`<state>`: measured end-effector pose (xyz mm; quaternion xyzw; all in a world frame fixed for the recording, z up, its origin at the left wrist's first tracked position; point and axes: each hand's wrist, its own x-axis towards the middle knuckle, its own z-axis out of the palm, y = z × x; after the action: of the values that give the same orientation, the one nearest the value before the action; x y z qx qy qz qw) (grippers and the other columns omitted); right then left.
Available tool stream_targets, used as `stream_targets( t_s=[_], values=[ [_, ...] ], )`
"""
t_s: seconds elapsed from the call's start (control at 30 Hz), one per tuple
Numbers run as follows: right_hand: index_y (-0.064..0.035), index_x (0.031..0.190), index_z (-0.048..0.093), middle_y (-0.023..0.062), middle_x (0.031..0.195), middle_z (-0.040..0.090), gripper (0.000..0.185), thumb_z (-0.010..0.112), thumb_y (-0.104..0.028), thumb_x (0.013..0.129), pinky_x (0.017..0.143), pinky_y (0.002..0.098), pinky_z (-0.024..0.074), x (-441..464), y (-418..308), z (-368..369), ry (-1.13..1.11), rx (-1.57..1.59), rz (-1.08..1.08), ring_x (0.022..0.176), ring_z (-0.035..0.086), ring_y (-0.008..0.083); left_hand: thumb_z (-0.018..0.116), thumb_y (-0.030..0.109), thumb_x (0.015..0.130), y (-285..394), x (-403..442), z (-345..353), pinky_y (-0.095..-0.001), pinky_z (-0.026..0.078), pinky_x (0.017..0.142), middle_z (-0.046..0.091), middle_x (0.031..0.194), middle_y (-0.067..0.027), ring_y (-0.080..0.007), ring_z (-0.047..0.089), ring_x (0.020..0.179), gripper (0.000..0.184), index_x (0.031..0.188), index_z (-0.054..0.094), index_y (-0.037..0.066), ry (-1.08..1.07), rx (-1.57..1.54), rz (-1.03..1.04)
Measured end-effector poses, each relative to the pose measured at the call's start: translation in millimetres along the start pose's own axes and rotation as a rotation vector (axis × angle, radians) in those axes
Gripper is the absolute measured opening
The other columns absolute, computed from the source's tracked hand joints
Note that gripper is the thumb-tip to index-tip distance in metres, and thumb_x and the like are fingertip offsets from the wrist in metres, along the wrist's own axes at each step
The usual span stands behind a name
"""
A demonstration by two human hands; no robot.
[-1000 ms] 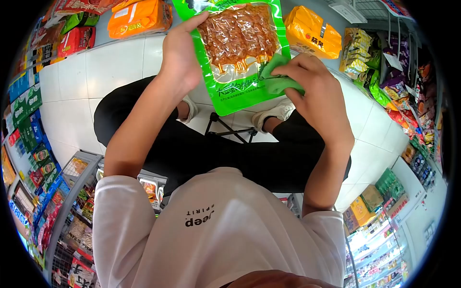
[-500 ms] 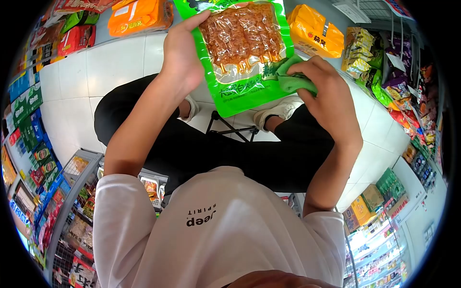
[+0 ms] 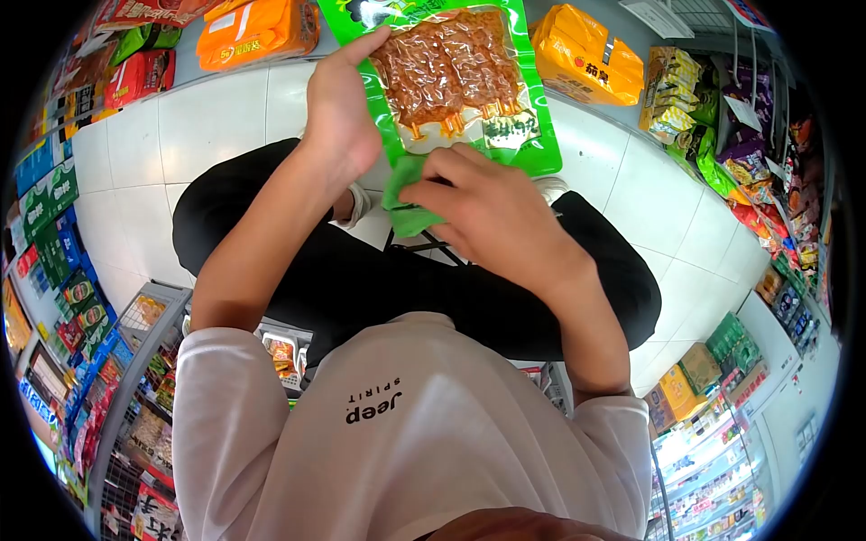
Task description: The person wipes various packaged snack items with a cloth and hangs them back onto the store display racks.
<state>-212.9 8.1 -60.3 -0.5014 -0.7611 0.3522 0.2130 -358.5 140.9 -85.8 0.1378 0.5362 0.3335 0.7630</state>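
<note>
One shirt (image 3: 424, 442) reading "Jeep SPIRIT" — left fingers (image 3: 368, 45) gripping packet (image 3: 451, 72), right fingers (image 3: 451, 169) — cloth (image 3: 399, 187).

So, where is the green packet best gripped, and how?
Probably pinch the green packet by its flat left border, from the left, as the left hand does; the filled middle looks lumpy, and the right hand with the cloth is at the lower edge.

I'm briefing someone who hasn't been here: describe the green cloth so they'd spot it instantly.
Start from the large green-bordered package at top centre, held by the left hand. At its lower edge, the right hand holds the cloth. Unlike the glossy, printed package, it is plain, matte and bunched.
</note>
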Motion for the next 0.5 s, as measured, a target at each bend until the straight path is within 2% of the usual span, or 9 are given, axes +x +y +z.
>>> stream_targets(
  t_s=[0.13, 0.23, 0.33, 0.43, 0.5],
  values=[
    [-0.0123, 0.115, 0.070, 0.0077, 0.104, 0.064, 0.043, 0.080, -0.002, 0.074, 0.081, 0.0421, 0.0559, -4.9, 8.9, -35.6, 0.047, -0.054, 0.097, 0.099, 0.067, 0.0317, 0.047, 0.023, 0.109, 5.0, -8.6, 7.1, -0.0484, 0.048, 0.115, 0.067, 0.134, -0.0150, -0.0288, 0.065, 0.126, 0.037, 0.138, 0.056, 0.001, -0.033, -0.076, -0.028],
    [-0.0110, 0.108, 0.070, 0.0088, 0.102, 0.064, 0.034, 0.079, -0.003, 0.077, 0.081, 0.0421, 0.0576, -13.3, 21.3, -57.6, 0.124, -0.224, 0.235, 0.098, 0.068, 0.0309, 0.049, 0.023, 0.109, 8.2, -12.1, 7.6, -0.0485, 0.047, 0.115, 0.067, 0.134, -0.0152, -0.0289, 0.065, 0.127, 0.037, 0.138, 0.056, 0.000, -0.036, -0.054, -0.018],
    [-0.0115, 0.110, 0.068, 0.0106, 0.099, 0.064, 0.034, 0.077, -0.003, 0.078, 0.081, 0.0439, 0.0565, -20.4, 27.6, -69.1, 0.114, -0.288, 0.429, 0.096, 0.068, 0.0341, 0.051, 0.023, 0.107, 6.1, -8.2, 2.7, -0.0493, 0.053, 0.109, 0.069, 0.126, -0.0157, -0.0293, 0.069, 0.119, 0.036, 0.133, 0.056, 0.000, -0.023, -0.040, 0.003],
    [-0.0113, 0.111, 0.066, 0.0119, 0.099, 0.063, 0.033, 0.075, -0.002, 0.081, 0.079, 0.0459, 0.0550, -19.5, 22.5, -72.4, 0.033, -0.139, 0.381, 0.095, 0.068, 0.0357, 0.053, 0.024, 0.106, 8.5, -12.2, 3.4, -0.0493, 0.053, 0.109, 0.069, 0.126, -0.0155, -0.0289, 0.069, 0.119, 0.036, 0.132, 0.057, 0.000, -0.026, -0.039, -0.037],
    [-0.0106, 0.112, 0.066, 0.0127, 0.099, 0.063, 0.031, 0.073, -0.002, 0.082, 0.078, 0.0466, 0.0542, -18.8, 19.6, -71.1, -0.019, -0.065, 0.370, 0.093, 0.068, 0.0364, 0.052, 0.025, 0.107, 6.0, -5.6, -3.3, -0.0490, 0.050, 0.113, 0.068, 0.132, -0.0156, -0.0295, 0.067, 0.124, 0.039, 0.137, 0.056, 0.000, -0.073, -0.068, -0.084]
  ],
)
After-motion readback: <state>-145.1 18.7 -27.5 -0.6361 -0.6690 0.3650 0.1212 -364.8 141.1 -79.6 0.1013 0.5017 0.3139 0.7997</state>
